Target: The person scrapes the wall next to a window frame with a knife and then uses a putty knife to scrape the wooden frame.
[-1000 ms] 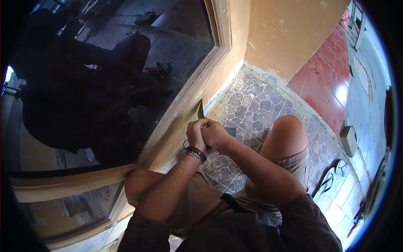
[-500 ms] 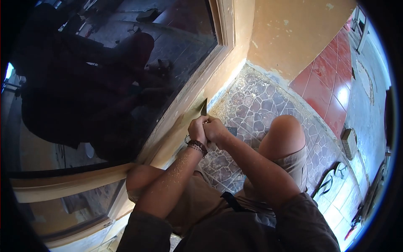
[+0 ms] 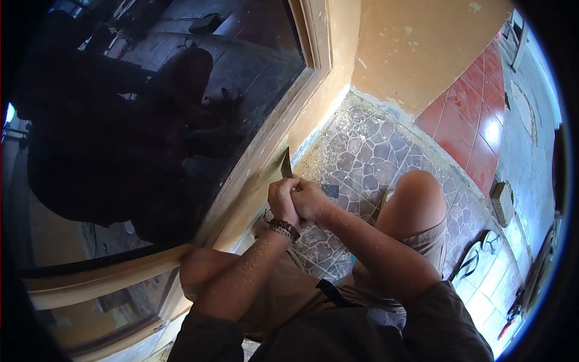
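Observation:
Both of my hands are closed together around the hidden handle of a scraper (image 3: 287,164). Its thin metal blade points up against the yellow wall below the window frame (image 3: 265,136). My left hand (image 3: 282,198), with beaded bracelets at the wrist, is on the left side of the grip. Pressed against it from the right is my right hand (image 3: 312,200). Pale flakes dot both forearms. Just right of my hands, a flat dark piece (image 3: 330,190) shows over the patterned floor.
Dark reflective glass (image 3: 139,133) fills the left. A peeling yellow wall (image 3: 416,54) stands ahead. Red tiles (image 3: 461,120), a rough block (image 3: 502,204) and flip-flops (image 3: 468,260) are on the right. My bent knees flank my arms.
My hands and the scraper have moved slightly down and away from the corner, and the blade now tilts left. My right knee has shifted a little right.

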`<state>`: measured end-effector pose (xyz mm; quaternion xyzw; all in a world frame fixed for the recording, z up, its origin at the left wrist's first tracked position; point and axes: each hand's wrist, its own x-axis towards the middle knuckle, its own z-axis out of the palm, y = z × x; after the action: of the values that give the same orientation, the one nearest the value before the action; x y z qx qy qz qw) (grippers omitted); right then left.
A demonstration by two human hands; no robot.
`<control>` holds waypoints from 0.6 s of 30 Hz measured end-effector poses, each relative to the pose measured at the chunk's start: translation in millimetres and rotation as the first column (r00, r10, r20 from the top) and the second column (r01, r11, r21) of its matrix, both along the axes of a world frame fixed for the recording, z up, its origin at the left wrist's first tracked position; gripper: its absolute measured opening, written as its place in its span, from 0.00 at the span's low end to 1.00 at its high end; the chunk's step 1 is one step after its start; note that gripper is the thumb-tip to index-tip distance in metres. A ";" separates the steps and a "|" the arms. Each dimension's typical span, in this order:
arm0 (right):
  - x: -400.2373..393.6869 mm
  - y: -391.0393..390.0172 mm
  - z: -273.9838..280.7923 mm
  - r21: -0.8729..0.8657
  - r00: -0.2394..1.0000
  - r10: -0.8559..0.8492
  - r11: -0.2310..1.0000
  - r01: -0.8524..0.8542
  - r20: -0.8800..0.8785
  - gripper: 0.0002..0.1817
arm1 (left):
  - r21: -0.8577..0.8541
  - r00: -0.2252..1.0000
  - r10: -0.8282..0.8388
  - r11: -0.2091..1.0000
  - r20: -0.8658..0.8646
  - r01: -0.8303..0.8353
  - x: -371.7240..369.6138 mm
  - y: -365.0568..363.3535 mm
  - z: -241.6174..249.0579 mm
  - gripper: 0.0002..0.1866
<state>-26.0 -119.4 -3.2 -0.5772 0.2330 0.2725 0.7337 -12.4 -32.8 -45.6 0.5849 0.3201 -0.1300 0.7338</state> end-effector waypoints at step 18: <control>4.2 5.7 16.6 -0.074 0.997 0.061 0.995 -0.064 -0.045 0.32 | 0.063 0.985 -0.167 0.985 0.053 0.163 2.5 27.5 -22.4 0.13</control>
<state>-21.9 -113.8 13.4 -0.6056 0.2405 0.2984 0.6974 -9.9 -5.4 -68.0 0.6342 0.2526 -0.1639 0.7121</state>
